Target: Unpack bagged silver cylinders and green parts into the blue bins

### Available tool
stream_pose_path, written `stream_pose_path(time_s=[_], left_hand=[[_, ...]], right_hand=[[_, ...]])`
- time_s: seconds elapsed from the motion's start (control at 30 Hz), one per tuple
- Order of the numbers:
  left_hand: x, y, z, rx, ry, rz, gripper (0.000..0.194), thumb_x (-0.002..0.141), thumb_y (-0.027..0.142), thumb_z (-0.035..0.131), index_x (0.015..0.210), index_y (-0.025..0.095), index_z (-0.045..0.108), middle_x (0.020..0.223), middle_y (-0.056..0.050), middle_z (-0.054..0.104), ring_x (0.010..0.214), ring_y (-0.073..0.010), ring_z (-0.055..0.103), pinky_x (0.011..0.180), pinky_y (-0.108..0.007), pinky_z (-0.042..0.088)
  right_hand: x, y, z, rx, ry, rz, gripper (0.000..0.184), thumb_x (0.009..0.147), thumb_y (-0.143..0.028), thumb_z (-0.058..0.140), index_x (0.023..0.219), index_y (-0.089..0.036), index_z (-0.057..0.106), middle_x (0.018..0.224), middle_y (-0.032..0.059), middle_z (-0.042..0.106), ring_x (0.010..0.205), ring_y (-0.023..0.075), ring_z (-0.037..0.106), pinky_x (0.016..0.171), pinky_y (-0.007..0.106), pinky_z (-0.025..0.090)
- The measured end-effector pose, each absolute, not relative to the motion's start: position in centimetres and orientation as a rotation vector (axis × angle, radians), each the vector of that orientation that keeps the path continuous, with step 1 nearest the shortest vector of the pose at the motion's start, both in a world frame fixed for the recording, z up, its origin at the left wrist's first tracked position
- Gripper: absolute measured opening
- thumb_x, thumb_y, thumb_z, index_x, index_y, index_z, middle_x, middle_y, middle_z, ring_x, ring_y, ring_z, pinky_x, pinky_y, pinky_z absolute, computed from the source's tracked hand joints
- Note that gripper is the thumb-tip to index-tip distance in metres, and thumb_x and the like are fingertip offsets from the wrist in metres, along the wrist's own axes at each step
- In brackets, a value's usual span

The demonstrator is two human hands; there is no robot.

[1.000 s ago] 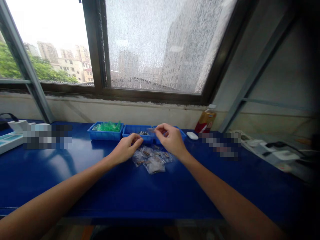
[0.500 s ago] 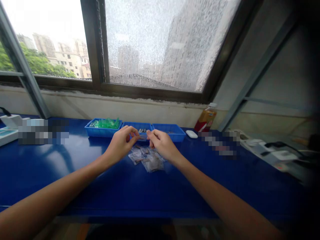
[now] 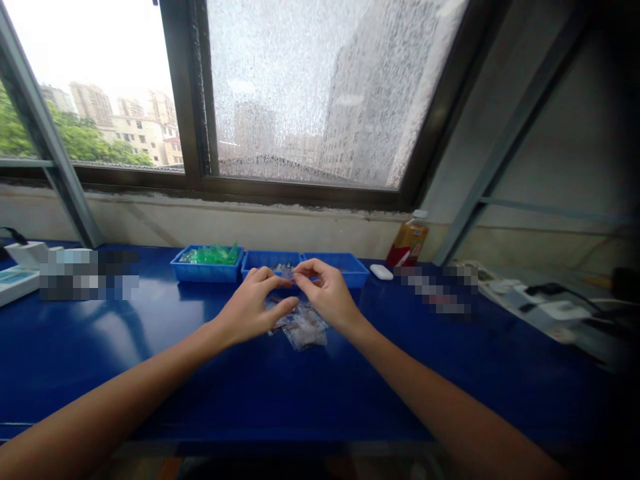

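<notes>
Above the desk, my right hand (image 3: 327,293) pinches a small clear plastic bag (image 3: 288,274) between thumb and fingertips. What the bag contains is too small to make out. My left hand (image 3: 253,303) is open just beside it, its thumb spread away from the fingers. The left fingertips come close to the bag; whether they touch it I cannot tell. Under both hands lies a loose pile of clear plastic bags (image 3: 305,330), some with small dark parts inside. Behind the hands, a middle blue bin (image 3: 254,260) with small metallic pieces is partly covered by them.
A left blue bin (image 3: 207,273) holds green plastic pieces, and a right blue bin (image 3: 353,270) stands on the other side. Farther right are a white rounded case (image 3: 382,272) and a drink bottle (image 3: 409,241). Power strips and cables (image 3: 545,303) line the right side.
My left thumb and fingers have parted from their pinch, and the left hand has come slightly lower. The right hand keeps its pinch. The view has tilted slightly.
</notes>
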State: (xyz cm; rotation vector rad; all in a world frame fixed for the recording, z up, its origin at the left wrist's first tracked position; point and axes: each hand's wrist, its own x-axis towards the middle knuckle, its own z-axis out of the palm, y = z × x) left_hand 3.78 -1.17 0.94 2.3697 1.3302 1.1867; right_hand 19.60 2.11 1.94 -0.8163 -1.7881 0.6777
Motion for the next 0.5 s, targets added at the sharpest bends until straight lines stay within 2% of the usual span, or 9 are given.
stream_pose_path(time_s=[0.1, 0.2, 0.3, 0.4, 0.5], left_hand=[[3.8, -0.9, 1.2, 1.847, 1.249, 1.152, 0.041, 0.085, 0.047, 0.036, 0.078, 0.015, 0.061, 0.074, -0.004, 0.056, 0.073, -0.0173, 0.051, 0.066, -0.029, 0.040], [3.7, -0.5, 1.1, 1.535, 1.139, 1.189, 0.033, 0.081, 0.044, 0.045, 0.074, 0.014, 0.056, 0.070, -0.001, 0.055, 0.066, -0.0130, 0.050, 0.058, -0.023, 0.038], [3.5, -0.2, 0.9, 1.561, 1.146, 1.307, 0.021, 0.079, 0.036, 0.052, 0.077, 0.015, 0.055, 0.072, 0.000, 0.055, 0.064, -0.0110, 0.049, 0.058, -0.021, 0.038], [3.1, -0.2, 0.8, 1.863, 1.269, 1.460, 0.015, 0.081, 0.031, 0.051, 0.082, 0.016, 0.056, 0.078, -0.002, 0.057, 0.071, -0.0133, 0.052, 0.062, -0.023, 0.040], [2.8, -0.1, 0.7, 2.380, 1.293, 1.453, 0.012, 0.083, 0.025, 0.050, 0.083, 0.019, 0.061, 0.082, -0.004, 0.059, 0.079, -0.0164, 0.052, 0.072, -0.028, 0.041]], right_hand=[[19.7, 1.9, 1.6, -0.727, -1.973, 0.381, 0.010, 0.075, -0.016, 0.052, 0.077, -0.019, 0.061, 0.083, 0.0035, 0.054, 0.081, 0.0150, 0.053, 0.068, 0.027, 0.044], [19.7, 1.4, 1.4, -0.650, -2.097, 0.236, 0.017, 0.074, -0.010, 0.050, 0.078, -0.020, 0.063, 0.090, 0.0048, 0.048, 0.092, 0.0161, 0.049, 0.082, 0.032, 0.042], [19.6, 1.2, 1.5, -0.740, -2.072, 0.241, 0.019, 0.068, -0.009, 0.053, 0.079, -0.020, 0.064, 0.103, 0.0072, 0.043, 0.106, 0.0198, 0.043, 0.088, 0.035, 0.038], [19.8, 1.6, 2.0, -0.898, -1.919, 0.643, 0.014, 0.070, -0.024, 0.057, 0.080, -0.018, 0.064, 0.102, 0.0084, 0.048, 0.103, 0.0212, 0.046, 0.079, 0.033, 0.042], [19.9, 2.4, 2.2, -0.948, -1.700, 1.302, 0.034, 0.078, -0.046, 0.046, 0.073, -0.015, 0.061, 0.077, 0.0066, 0.058, 0.074, 0.0164, 0.056, 0.059, 0.028, 0.043]])
